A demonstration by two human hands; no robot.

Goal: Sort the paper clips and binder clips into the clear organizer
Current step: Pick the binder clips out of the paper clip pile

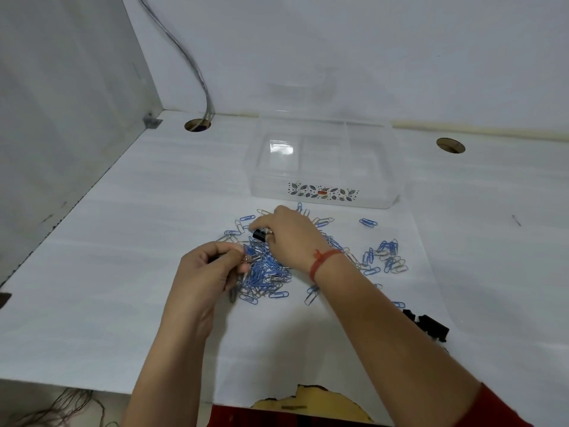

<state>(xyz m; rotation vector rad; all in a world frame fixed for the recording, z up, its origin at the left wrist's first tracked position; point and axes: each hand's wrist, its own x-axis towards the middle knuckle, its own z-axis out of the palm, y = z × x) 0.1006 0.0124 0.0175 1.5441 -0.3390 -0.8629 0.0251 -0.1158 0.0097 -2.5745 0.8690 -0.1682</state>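
A heap of blue and silver paper clips lies on the white desk, with smaller scatters to the right. My right hand reaches over the heap and grips a black binder clip in its fingertips. My left hand is closed at the heap's left edge, pinching what looks like a binder clip with silver handles. The clear organizer, with two compartments and a leaf pattern on its front, stands behind the heap. Both compartments look bare.
Several black binder clips lie at the right, beside my right forearm. Two round cable holes open in the desk near the back wall; a cable drops into the left one. A side wall bounds the desk on the left.
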